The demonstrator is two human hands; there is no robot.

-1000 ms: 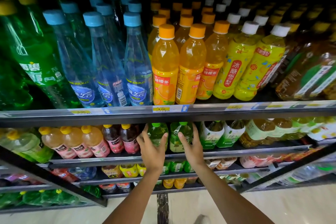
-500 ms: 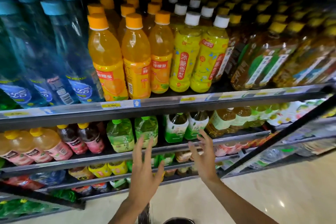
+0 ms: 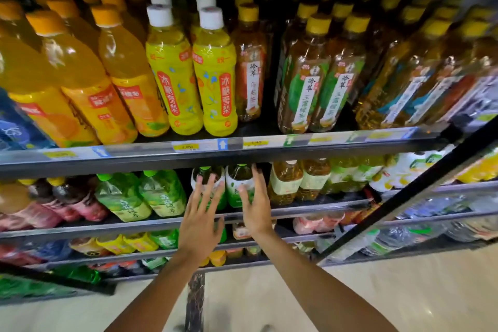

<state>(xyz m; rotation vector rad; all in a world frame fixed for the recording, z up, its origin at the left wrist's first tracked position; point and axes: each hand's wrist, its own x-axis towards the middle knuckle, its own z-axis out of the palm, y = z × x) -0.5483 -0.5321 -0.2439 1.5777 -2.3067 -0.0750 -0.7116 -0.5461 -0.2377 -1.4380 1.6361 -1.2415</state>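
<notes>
I face a drinks cooler with sloped shelves. My left hand [image 3: 200, 219] and my right hand [image 3: 254, 203] are both raised with fingers spread in front of the second shelf [image 3: 310, 209]. Just behind them stand two green-and-white tea bottles: one [image 3: 207, 178] behind my left fingers, the other [image 3: 238, 186] beside my right fingers. Neither hand holds anything. Whether the fingertips touch the bottles is unclear.
The upper shelf [image 3: 242, 155] carries orange juice bottles [image 3: 80, 83], yellow pear drinks [image 3: 215, 81] and amber tea bottles [image 3: 304, 81]. Green tea bottles [image 3: 121, 197] stand left of my hands, amber ones [image 3: 285, 180] right. An open cooler door frame [image 3: 404, 197] slants at right. Lower shelves hold more drinks.
My hands let go of the two light-green bottles, opened, and shifted right to the green-and-white tea bottles. The view panned right and closer.
</notes>
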